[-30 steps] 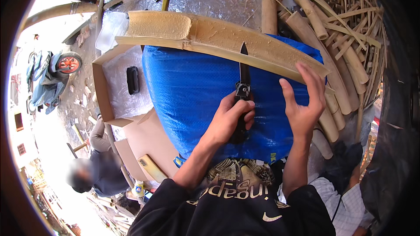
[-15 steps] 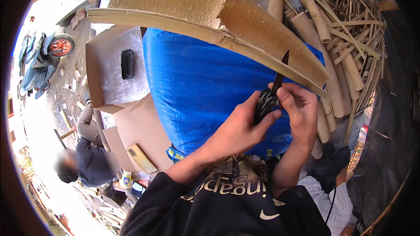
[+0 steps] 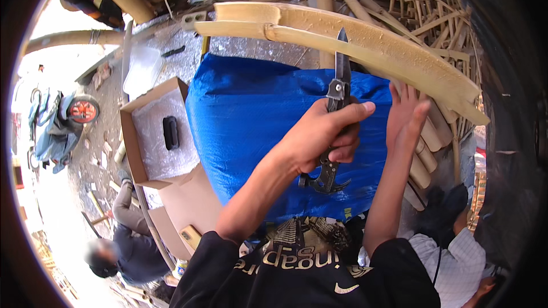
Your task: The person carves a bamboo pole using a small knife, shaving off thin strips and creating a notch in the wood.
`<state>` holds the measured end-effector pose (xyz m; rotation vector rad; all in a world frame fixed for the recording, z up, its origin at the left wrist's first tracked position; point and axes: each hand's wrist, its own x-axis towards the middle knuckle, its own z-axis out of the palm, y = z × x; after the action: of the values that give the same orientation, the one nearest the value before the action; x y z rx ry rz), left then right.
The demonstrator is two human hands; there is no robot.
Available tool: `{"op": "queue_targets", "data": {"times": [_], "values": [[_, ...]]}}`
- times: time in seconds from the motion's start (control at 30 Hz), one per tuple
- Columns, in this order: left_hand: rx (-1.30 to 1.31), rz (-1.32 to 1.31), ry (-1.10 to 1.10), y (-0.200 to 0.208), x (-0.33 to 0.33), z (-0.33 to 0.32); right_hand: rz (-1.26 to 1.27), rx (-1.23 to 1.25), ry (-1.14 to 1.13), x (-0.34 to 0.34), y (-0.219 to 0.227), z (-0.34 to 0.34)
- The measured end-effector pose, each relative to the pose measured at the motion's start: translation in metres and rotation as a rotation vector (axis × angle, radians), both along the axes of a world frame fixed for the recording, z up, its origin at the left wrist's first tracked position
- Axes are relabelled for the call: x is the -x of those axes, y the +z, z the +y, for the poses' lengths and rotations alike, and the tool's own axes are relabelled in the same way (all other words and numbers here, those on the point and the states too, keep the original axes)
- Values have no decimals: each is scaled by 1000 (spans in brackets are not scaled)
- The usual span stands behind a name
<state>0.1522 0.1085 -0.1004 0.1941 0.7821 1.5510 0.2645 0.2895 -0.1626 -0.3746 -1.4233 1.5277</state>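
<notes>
My left hand is wrapped around a black multi-tool, its knife blade folded out and pointing away from me. From the lower end of its handle stick out a hooked claw and a blunt head. To the right, my right hand has its fingers spread and holds nothing. Just beyond it lies a long split bamboo piece, hollow side showing, across the far edge of the blue tarp-like sheet. In this view the blade tip overlaps the bamboo; whether they touch, I cannot tell.
An open cardboard box with clear wrap and a black case stands at left, a phone nearer. Bamboo poles and a lattice lie at right. One person sits lower left, another lower right. A motorbike stands far left.
My right hand has come off the multi-tool and opened. The left hand now grips it alone, with the blade upright in view. The bamboo piece appears farther away and shifted right.
</notes>
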Motion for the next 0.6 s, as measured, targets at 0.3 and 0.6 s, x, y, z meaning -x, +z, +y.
{"op": "queue_targets", "data": {"times": [0.3, 0.6], "values": [[155, 232, -172, -32, 74, 43, -66, -363, 46, 112, 102, 28], [561, 1270, -203, 19, 119, 57, -14, -471, -91, 177, 100, 51]]}}
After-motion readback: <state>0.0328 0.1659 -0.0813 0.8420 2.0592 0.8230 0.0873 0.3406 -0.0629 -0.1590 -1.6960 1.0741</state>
